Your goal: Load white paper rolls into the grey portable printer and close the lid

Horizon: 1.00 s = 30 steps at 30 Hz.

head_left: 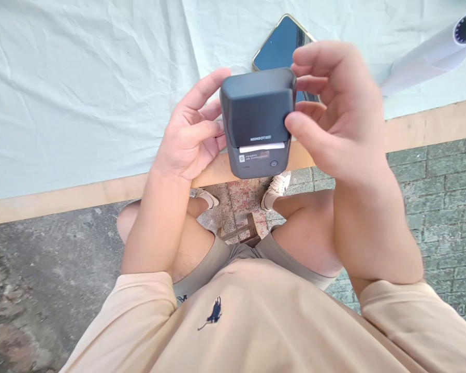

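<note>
Between my two hands is a dark label printer (261, 116) with "NIIMBOT" lettering on its lid, held up at the table's front edge. A strip of white label paper (262, 147) shows in the slot below the lid. Under it sit a small lit display and a round power button. My left hand (196, 129) grips the printer's left side, thumb against the edge and fingers behind. On the right side my right hand (330, 103) has its thumb on the lid's edge, fingers curled around behind; their tips are partly hidden.
A smartphone (281, 44) lies on the pale table cloth (101, 77) just beyond the printer, partly covered by it and my right hand. To the far right lies a white cylindrical object (431, 59) with a dark vented end. The table's wooden edge (431, 122) runs in front of my knees.
</note>
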Available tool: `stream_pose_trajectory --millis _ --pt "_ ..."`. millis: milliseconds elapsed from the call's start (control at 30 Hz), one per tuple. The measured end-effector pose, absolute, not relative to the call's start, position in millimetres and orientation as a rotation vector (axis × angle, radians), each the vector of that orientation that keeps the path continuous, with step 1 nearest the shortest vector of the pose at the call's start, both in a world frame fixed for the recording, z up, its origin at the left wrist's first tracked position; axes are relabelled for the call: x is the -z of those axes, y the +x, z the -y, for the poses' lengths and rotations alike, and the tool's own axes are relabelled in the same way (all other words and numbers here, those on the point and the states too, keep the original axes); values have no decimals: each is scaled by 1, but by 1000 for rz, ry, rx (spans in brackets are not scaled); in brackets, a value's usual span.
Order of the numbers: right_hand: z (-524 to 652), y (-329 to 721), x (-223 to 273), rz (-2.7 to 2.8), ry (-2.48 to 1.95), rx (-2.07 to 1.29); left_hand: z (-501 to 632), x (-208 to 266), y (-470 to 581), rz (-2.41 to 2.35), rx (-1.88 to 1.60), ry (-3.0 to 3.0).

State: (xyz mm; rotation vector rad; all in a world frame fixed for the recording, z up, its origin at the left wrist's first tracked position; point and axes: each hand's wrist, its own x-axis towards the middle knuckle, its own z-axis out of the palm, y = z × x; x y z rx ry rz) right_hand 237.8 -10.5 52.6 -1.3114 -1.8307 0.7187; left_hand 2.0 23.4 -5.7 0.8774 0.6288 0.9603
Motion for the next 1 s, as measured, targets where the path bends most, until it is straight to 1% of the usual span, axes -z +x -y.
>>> stream_pose_trajectory --millis 100,167,267,400,567,667,733,800,867,1000 --pt "3 231 -54 1660 -1224 -636 -22 4 3 -660 -972 893" --pt "3 229 -59 1730 -1171 -627 -22 5 3 -732 -957 903" --pt "7 230 -65 1834 -1213 -699 -22 5 3 -805 -918 914" --pt "12 234 -63 1678 -1281 -736 -23 5 2 -837 -903 929" --pt "9 238 -59 1545 -1232 -848 -23 5 1 -832 -884 942" --pt "8 239 -63 1401 -1083 -915 -24 6 0 -795 -905 932" --pt "9 237 -68 1383 -1034 -965 -23 5 1 -776 -931 910" --pt "12 234 -71 1418 -1076 -965 -23 4 2 -775 -919 901" --pt "13 229 -72 1497 -1131 -902 -22 4 3 -768 -903 919" --pt "5 223 -71 1947 -1291 -537 -22 8 6 -728 -937 941"
